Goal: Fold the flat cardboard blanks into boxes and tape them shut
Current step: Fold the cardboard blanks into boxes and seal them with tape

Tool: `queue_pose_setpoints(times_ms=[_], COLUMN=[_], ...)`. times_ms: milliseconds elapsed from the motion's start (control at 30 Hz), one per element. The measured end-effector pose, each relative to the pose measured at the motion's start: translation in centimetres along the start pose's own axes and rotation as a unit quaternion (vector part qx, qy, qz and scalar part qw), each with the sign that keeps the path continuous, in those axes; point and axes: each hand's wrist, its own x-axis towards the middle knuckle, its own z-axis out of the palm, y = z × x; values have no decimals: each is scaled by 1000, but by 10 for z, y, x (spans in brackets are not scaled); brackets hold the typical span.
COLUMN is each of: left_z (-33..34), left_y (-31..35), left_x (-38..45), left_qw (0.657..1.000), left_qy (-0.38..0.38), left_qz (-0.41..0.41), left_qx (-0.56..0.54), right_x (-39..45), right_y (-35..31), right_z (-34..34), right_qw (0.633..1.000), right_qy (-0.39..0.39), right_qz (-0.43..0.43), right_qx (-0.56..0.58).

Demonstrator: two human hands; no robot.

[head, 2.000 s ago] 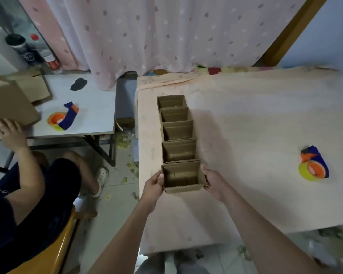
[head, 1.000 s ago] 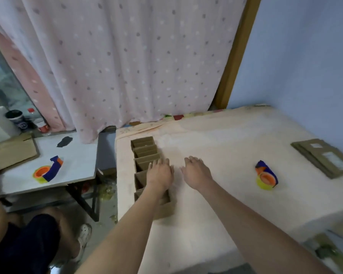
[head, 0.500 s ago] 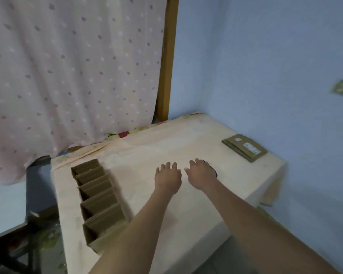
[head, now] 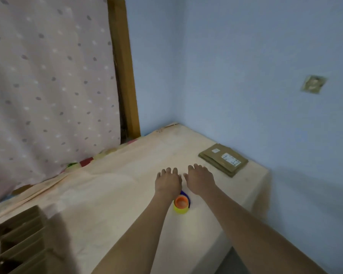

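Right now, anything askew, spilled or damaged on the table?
Nothing stands out. The flat blanks sit stacked by the wall, the tape roll sits between the forearms, and the folded boxes stand in a row.

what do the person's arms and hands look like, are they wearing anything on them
Both arms are bare along all that shows, with no sleeves in view. The left hand and right hand wear no gloves, and no rings, watch or bracelet show on the fingers, wrists or forearms. No marks or tattoos can be made out, though the picture is a little soft.
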Motion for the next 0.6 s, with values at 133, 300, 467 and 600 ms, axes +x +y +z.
queue_pose_setpoints(times_ms=[133, 300, 467, 600], left_z=[8, 15, 19, 26], left_y=[55, 107, 130, 142], left_x=[70, 129, 171, 202], left_qw=[1000, 1000, 999, 998], left_qy=[0, -5, -12, -11], left_qz=[6, 21, 29, 39], left_qx=[2, 16, 36, 38], right_x=[46, 90, 126, 148], right_y=[72, 137, 169, 188], right_z=[-2, 1, 0, 1], right_qw=[1000, 1000, 1000, 999], right_qy=[6, 5, -12, -5], right_qz=[7, 16, 17, 32], right_qx=[-1, 10, 11, 12])
